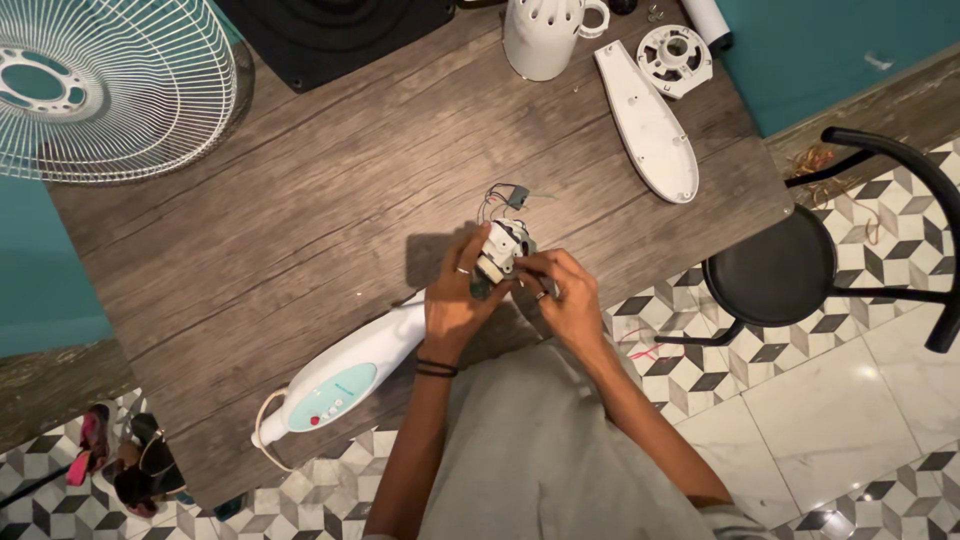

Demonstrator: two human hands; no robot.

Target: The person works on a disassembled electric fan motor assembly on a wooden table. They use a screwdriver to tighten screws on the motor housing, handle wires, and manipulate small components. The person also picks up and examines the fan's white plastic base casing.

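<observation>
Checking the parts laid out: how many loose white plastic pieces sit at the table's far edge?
3: a tall housing, a long oval cover beside it, and a round disc near the corner. More may be out of view.

Open room: bare wooden tabletop [300,230] left of the hands.
Obstacles: white wire fan grille [100,85], long white plastic cover [648,120], white-and-teal control housing [345,380].

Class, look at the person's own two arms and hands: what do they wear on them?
Both forearms are bare, with no sleeves in view. The left hand has a ring on one finger and thin dark bands around the wrist. The right hand also wears a ring. No gloves or watch show.
</observation>
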